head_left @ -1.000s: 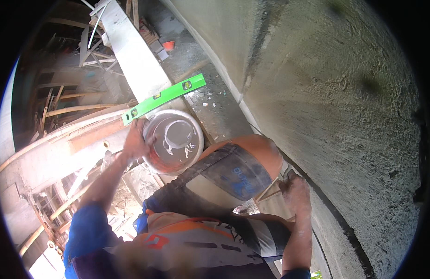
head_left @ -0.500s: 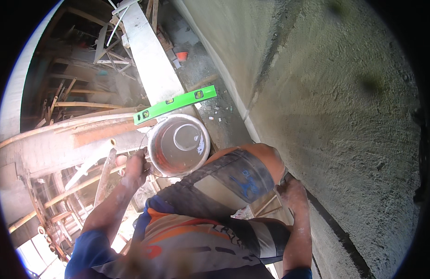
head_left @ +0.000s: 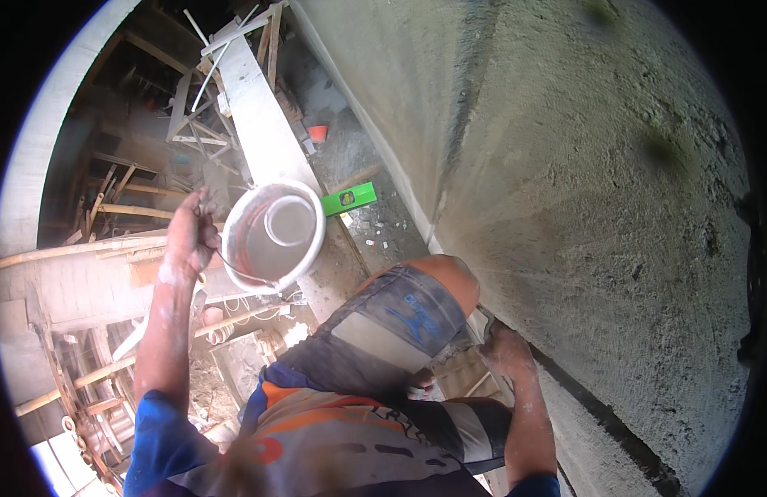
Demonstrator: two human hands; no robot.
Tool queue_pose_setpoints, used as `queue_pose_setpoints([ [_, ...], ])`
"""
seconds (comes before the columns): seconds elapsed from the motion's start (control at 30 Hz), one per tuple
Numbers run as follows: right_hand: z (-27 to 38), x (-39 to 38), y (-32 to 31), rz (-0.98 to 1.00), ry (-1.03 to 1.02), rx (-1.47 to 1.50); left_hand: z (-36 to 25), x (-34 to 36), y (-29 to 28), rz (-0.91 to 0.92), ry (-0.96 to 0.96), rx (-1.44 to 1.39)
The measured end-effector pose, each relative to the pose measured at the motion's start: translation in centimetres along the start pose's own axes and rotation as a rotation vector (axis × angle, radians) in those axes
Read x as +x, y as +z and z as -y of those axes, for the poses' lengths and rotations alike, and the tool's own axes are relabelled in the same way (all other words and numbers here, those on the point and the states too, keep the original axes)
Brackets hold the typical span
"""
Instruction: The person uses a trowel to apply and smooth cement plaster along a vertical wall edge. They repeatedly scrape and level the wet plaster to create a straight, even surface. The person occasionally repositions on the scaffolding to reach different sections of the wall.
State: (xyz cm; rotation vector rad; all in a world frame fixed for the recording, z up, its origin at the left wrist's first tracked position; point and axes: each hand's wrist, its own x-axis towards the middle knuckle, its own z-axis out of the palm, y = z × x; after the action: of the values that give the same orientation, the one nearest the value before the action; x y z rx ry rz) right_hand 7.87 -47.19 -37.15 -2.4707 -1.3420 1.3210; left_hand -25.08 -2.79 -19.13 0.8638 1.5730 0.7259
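My left hand (head_left: 190,234) is closed on the wire handle of a pale round bucket (head_left: 316,248), which hangs tilted over a long plank. Inside the bucket shows a ring-shaped bottom and reddish-brown wall stains. Partly behind its rim, a green spirit level (head_left: 348,199) lies across the plank. At the right, beside my knee and close to the wall, my right hand (head_left: 508,349) is closed on a flat grey tool (head_left: 480,325); my fingers cover much of it, so its kind is unclear.
A rough grey plastered wall (head_left: 599,190) fills the right side, with a dark groove low along it. The white plank (head_left: 271,137) runs away ahead. Bamboo poles and timber (head_left: 126,211) stand below left; an orange-red bucket (head_left: 318,133) sits on the lower floor.
My left hand has lifted the bucket and moved it forward and left, so it covers part of the spirit level. The right hand has shifted slightly left and down, showing more of the flat tool.
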Motion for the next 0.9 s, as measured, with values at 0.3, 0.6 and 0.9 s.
queue_pose_setpoints([
  [0.3,1.2,-1.9,-0.7,-0.005,0.116,0.038,-5.9,12.4,1.9,-0.020,0.143,0.183],
  [0.6,3.1,-3.7,-1.5,-0.044,0.263,0.097,-4.3,27.2,3.6,-0.024,0.196,0.259],
  [0.9,5.9,-5.1,-1.9,-0.114,0.233,0.176,-4.4,30.6,5.9,-0.629,0.528,1.401],
])
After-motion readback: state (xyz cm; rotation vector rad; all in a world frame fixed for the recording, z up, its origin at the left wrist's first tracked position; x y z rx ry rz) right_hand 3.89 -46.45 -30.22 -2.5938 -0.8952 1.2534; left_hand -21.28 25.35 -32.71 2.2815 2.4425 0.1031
